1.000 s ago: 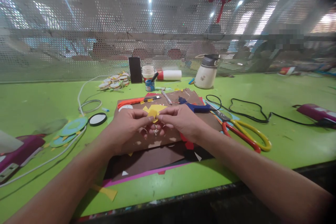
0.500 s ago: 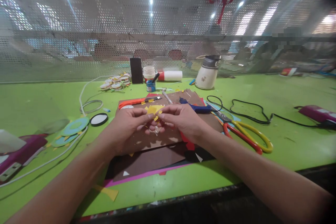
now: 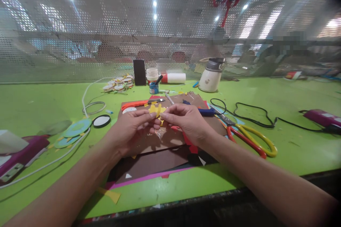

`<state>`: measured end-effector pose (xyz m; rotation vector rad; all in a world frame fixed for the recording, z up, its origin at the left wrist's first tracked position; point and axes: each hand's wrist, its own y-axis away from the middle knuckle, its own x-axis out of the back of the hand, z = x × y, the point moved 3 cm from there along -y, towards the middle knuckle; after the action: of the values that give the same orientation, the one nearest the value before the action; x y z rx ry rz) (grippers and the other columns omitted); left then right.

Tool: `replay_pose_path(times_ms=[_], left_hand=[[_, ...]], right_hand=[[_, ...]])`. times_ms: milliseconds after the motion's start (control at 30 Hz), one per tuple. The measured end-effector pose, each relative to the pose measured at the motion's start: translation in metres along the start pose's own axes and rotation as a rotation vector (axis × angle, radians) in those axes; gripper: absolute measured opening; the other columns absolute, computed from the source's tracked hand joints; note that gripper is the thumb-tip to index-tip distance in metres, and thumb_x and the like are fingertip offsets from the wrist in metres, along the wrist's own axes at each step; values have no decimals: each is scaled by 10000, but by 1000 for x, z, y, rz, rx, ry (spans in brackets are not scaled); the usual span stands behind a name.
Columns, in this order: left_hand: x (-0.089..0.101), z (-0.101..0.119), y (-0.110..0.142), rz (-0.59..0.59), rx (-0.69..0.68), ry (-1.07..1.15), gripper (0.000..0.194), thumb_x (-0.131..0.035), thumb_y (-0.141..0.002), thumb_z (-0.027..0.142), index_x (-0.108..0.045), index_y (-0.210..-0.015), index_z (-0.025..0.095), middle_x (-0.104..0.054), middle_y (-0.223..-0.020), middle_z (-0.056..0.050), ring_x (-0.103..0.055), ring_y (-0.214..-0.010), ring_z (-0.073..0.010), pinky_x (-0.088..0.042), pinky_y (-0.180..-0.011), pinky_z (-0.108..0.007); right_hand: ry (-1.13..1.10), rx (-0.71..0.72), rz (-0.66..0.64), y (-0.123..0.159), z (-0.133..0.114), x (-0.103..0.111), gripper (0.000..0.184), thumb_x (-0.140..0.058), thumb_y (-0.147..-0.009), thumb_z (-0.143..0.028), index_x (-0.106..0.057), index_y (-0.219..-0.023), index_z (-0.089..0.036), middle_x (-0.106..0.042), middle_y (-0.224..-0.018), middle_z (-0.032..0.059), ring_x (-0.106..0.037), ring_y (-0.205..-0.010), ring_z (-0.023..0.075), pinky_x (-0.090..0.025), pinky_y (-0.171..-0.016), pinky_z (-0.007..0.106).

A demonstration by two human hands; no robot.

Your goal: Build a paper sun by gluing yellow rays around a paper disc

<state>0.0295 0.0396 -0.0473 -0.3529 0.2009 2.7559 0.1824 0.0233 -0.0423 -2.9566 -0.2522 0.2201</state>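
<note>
Yellow piece (image 3: 159, 110): since the earlier frame it has turned from a broad face to a narrow, upright sliver, and I see it between both sets of fingertips.
Left hand (image 3: 134, 126): thumb and forefinger pinched together on the piece's left side, the remaining fingers curled loosely below.
Right hand (image 3: 185, 121): thumb and forefinger pressed together at its right edge, hardly any gap.
Handling: I judge it thin and easily creased, so I favour light pressure, one pinch steadying while the other shapes, both level and close.
Brown board (image 3: 149, 144): directly under the grip.
Orange cutter (image 3: 137, 104): on the board, beyond the grip and to its left.
Blue jar (image 3: 153, 88): farther off, almost straight beyond the grip.
</note>
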Motion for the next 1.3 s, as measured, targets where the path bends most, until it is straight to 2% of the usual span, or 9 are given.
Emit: replay_pose_path(times_ms=[133,233,333,433,667,867,933,1100,1300], left_hand=[[0,-2,0,16,19,17,64,-650,-763,100,-689,-713,88,-684,-637,-74,-619,-589,-113,-474,-515,-179],[-1,-2,0,-11,15,0,76,-673,-751,123,-694,-687,87,-679,-627,-67,-606,-571,-106,-464,-506,-178],[-2,-2,1,-36,27,-47,89,-689,-744,138,-706,-685,74,-686,-627,-79,-604,-560,-105,-453,-496,-175],[-2,-2,0,-22,39,-64,87,-682,-749,132,-713,-703,66,-688,-629,-85,-611,-567,-110,-452,-490,-171],[1,-3,-1,18,51,24,88,-641,-761,86,-702,-699,71,-665,-630,-66,-599,-569,-97,-451,-483,-159],[3,-4,-1,11,3,1,75,-683,-759,153,-699,-707,102,-699,-669,-71,-628,-602,-111,-481,-533,-179],[1,-4,-1,-9,-14,-28,76,-700,-750,180,-699,-716,112,-703,-668,-63,-628,-594,-111,-485,-539,-188],[-1,-3,1,-26,-50,-162,156,-737,-722,255,-690,-700,107,-696,-665,-55,-617,-594,-109,-485,-540,-196],[-5,-5,1,-111,-49,-251,186,-711,-758,293,-702,-729,110,-694,-655,-40,-617,-588,-98,-487,-558,-187]], right_hand=[[-25,-53,67,-1,1,2,327,-812,-597,-421,-651,-677,-148,-616,-638,-20,-542,-557,78,-448,-528,214],[-59,-109,50,-3,5,2,342,-784,-638,-439,-670,-756,-139,-638,-693,5,-572,-591,90,-439,-526,211],[-40,-62,9,-2,5,0,270,-794,-644,-360,-681,-757,-141,-644,-698,-3,-559,-598,83,-458,-588,226],[-42,-26,23,0,2,-1,200,-798,-630,-292,-668,-690,-152,-626,-657,-27,-544,-590,79,-469,-619,239],[-31,65,14,1,-5,-1,180,-783,-654,-298,-666,-695,-167,-639,-673,-21,-579,-629,97,-500,-625,253],[-142,-97,55,-5,2,6,294,-833,-588,-323,-618,-708,-163,-632,-591,-21,-605,-562,111,-496,-533,243],[-146,-112,65,-7,4,9,317,-848,-559,-317,-616,-705,-158,-634,-601,-22,-611,-564,110,-496,-540,243],[-43,-31,38,-7,0,10,262,-827,-587,-294,-634,-685,-147,-614,-624,-37,-569,-575,79,-465,-595,234],[132,11,-27,-1,-5,5,208,-775,-637,-302,-653,-715,-152,-648,-684,-7,-604,-664,125,-482,-690,294]])
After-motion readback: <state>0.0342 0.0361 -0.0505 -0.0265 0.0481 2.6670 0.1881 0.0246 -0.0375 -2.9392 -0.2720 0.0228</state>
